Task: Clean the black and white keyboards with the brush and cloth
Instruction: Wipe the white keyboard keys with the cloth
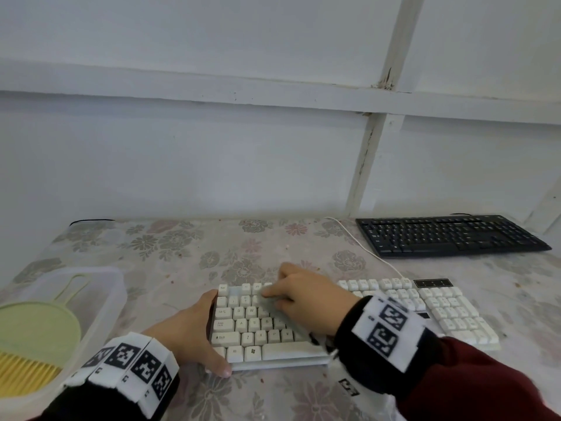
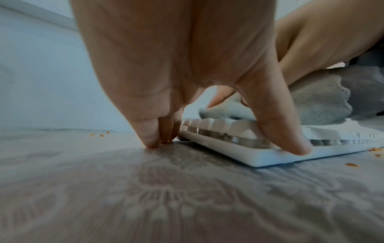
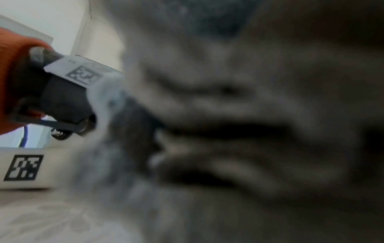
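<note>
The white keyboard lies mid-table on the flowered tablecloth. My left hand braces its left end: straight fingers touch the table beside the left edge and the thumb presses on the front rim. My right hand holds a grey cloth bunched under curled fingers and presses it on the upper-left keys. The cloth blurs most of the right wrist view. The black keyboard lies at the back right. A yellow-bristled brush rests in a clear box at the left.
The clear plastic box also holds a green dustpan. A white cable runs from the white keyboard toward the wall. Orange crumbs lie on the cloth by the keyboard. A marker tag sits near the front edge.
</note>
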